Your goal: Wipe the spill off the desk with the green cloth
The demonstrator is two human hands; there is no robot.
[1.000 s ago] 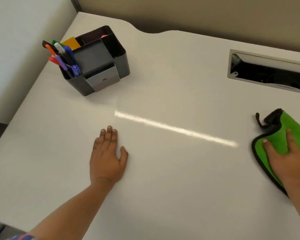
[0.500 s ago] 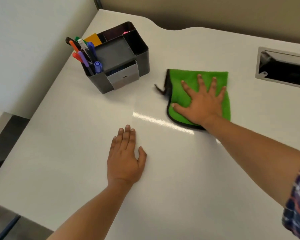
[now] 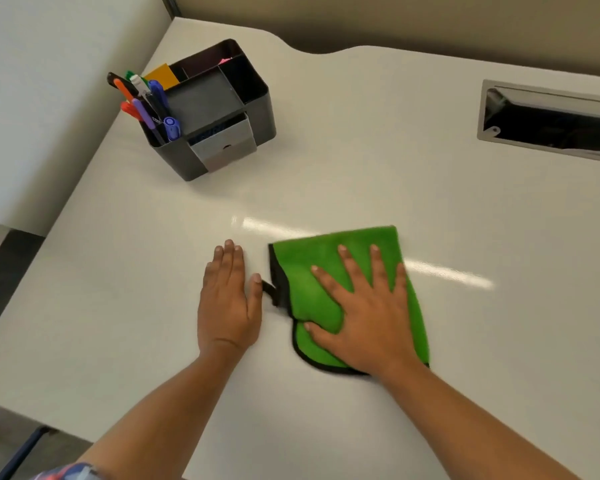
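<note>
The green cloth (image 3: 309, 271), folded with a black edge and a black loop on its left side, lies flat near the middle of the white desk (image 3: 361, 150). My right hand (image 3: 368, 317) presses down on it with fingers spread, the thumb tucked into a fold at the cloth's near left corner. My left hand (image 3: 227, 303) rests palm down on the bare desk just left of the cloth, holding nothing, its thumb close to the black loop. I cannot make out any spill; only a bright streak of reflected light crosses the desk behind the cloth.
A black desk organiser (image 3: 219, 109) with several coloured pens stands at the back left. A metal-framed cable slot (image 3: 551, 123) is cut into the desk at the back right. The desk's left edge drops off beside a wall.
My right hand slid the cloth from the far right to beside the organiser, then back toward me, to just right of my left hand. My left hand stayed flat on the desk.
</note>
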